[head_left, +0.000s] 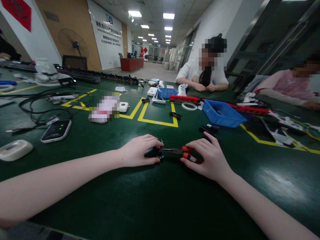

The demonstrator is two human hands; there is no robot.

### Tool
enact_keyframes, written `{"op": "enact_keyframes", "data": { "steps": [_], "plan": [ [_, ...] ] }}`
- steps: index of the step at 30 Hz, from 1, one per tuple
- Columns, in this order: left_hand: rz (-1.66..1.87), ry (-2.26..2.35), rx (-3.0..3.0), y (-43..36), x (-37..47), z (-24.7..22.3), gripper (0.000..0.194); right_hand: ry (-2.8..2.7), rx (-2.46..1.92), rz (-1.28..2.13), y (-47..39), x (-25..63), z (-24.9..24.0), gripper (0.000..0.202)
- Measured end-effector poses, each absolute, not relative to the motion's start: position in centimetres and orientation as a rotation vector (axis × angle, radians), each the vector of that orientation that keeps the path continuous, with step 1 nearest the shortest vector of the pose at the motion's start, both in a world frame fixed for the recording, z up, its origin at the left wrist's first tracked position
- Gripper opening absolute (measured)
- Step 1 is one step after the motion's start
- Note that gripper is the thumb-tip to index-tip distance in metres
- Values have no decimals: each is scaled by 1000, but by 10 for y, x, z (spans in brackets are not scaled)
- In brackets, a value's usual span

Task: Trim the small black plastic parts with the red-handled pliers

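Two bare hands at work near the front edge of a green tabletop (160,203), in a long room.

The left hand (141,150) pinches a small black part (153,152); the right hand's (210,156) fingers wrap red-handled pliers (186,154), their tips at the part. Beyond lie yellow tape outlines (158,123) and a blue bin (222,113); a person in white (203,75) sits at the far edge.

Black part (151,152) partly hidden by left hand (137,150), type unclear. Right hand (211,158) partly covers handles of pliers (173,151). Phone (105,109) toward desk's (160,200) far edge pixelated. Contents of larger blue bin (225,119) too dark to tell. Right forearm (260,203) runs off picture.
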State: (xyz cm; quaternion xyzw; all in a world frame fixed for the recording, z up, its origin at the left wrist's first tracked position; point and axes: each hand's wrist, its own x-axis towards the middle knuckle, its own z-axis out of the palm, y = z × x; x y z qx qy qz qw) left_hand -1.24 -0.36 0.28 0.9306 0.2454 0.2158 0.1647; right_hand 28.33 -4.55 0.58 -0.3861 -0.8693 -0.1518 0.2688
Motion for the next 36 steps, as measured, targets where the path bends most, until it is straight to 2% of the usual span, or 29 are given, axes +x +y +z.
{"op": "enact_keyframes", "data": {
  "steps": [11, 36],
  "plan": [
    [612, 663, 2703, -2, -13, 1, 29, -2381, -1029, -397, -47, 282, 7, 30],
    [666, 564, 2504, 5, -15, -1, 20, -2360, -1009, -442, -47, 283, 5, 33]
  ]
}}
